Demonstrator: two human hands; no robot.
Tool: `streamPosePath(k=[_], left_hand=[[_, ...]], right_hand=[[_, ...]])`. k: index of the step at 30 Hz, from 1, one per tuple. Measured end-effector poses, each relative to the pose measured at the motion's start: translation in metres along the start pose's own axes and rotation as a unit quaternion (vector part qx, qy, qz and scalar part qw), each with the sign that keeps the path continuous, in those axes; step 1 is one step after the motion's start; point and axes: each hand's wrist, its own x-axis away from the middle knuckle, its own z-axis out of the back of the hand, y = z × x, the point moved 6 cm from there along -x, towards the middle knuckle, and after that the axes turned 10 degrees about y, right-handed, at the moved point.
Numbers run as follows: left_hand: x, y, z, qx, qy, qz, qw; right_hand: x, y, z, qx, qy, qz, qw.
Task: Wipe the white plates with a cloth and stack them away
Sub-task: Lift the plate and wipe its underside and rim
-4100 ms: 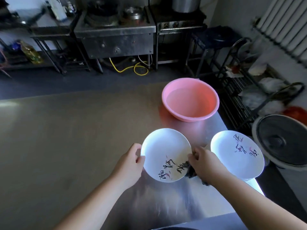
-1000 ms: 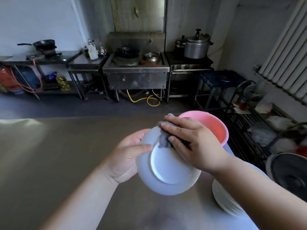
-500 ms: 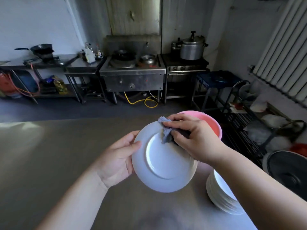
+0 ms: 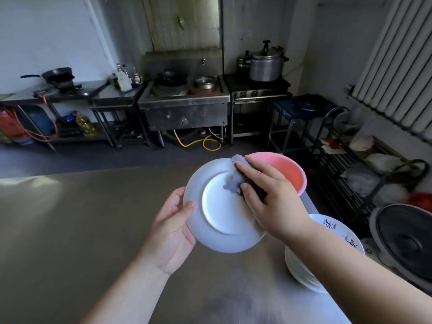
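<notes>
My left hand point(image 4: 174, 228) grips the left rim of a white plate point(image 4: 217, 213), held tilted above the steel table with its underside facing me. My right hand point(image 4: 271, 197) presses a grey cloth point(image 4: 233, 181) against the plate's upper right part, fingers flat on the cloth. A stack of white plates point(image 4: 306, 272) with dark painted characters on the top one sits on the table at the right, partly hidden by my right forearm.
A pink basin point(image 4: 292, 171) stands on the steel table point(image 4: 70, 230) behind the held plate. A dark round lid point(image 4: 406, 239) and a wire rack point(image 4: 364, 174) lie off the table's right edge. A stove and counters line the far wall.
Four seconds ago the plate lay face up on the table; it is now lifted and turned underside up. Over the last second the cloth slid down from the top rim toward the plate's centre.
</notes>
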Motion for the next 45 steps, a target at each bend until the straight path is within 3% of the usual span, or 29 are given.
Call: streamPosePath(k=[3, 5, 7, 10, 12, 15, 17, 20, 24, 27, 30, 33, 39, 41, 45], left_hand=[[0.005, -0.003, -0.008, 0.031, 0.001, -0.004, 1.0], [0.01, -0.01, -0.009, 0.012, -0.016, 0.024, 1.0], [0.012, -0.011, -0.009, -0.027, -0.037, 0.058, 0.997], [0.013, -0.003, -0.011, -0.067, -0.067, 0.075, 0.993], [0.013, 0.002, -0.014, -0.074, -0.08, 0.055, 0.993], [0.011, 0.003, -0.013, -0.041, -0.062, 0.008, 0.997], [0.01, 0.0, -0.01, -0.019, -0.041, -0.011, 0.999], [0.013, -0.012, -0.008, -0.003, -0.028, -0.018, 0.999], [0.012, -0.016, -0.016, 0.021, -0.021, -0.027, 0.999], [0.006, -0.011, -0.024, 0.034, -0.008, -0.049, 0.998], [0.006, -0.017, -0.031, 0.025, -0.007, -0.054, 0.998], [0.005, -0.017, -0.03, -0.024, -0.002, -0.038, 0.999], [-0.006, -0.007, -0.007, -0.034, 0.016, 0.006, 0.999], [-0.007, -0.011, -0.006, 0.002, 0.028, -0.021, 0.999], [-0.017, -0.026, 0.006, 0.012, 0.135, -0.053, 0.989]], right_hand=[[0.034, -0.002, 0.0, -0.052, 0.083, -0.088, 0.991], [0.043, 0.005, 0.002, -0.093, 0.09, -0.161, 0.978], [0.027, 0.015, 0.008, -0.116, 0.046, -0.184, 0.975], [-0.008, 0.007, 0.016, -0.129, -0.072, -0.128, 0.981], [-0.019, 0.001, 0.017, -0.113, -0.104, -0.088, 0.984], [0.003, 0.0, 0.009, -0.081, -0.02, -0.058, 0.995], [0.043, -0.004, -0.006, -0.069, 0.031, -0.09, 0.993], [0.071, -0.007, -0.025, -0.067, 0.023, -0.131, 0.989], [0.016, 0.013, -0.017, -0.06, 0.022, -0.16, 0.985], [0.027, 0.002, -0.024, -0.077, 0.046, -0.166, 0.982], [0.071, -0.005, -0.038, -0.113, 0.064, -0.238, 0.962], [0.052, 0.02, -0.039, -0.136, 0.074, -0.294, 0.943], [-0.006, 0.024, -0.029, -0.061, 0.021, -0.173, 0.983], [0.016, 0.014, -0.052, -0.032, 0.028, -0.16, 0.986], [0.091, -0.029, -0.112, -0.002, -0.072, -0.133, 0.988]])
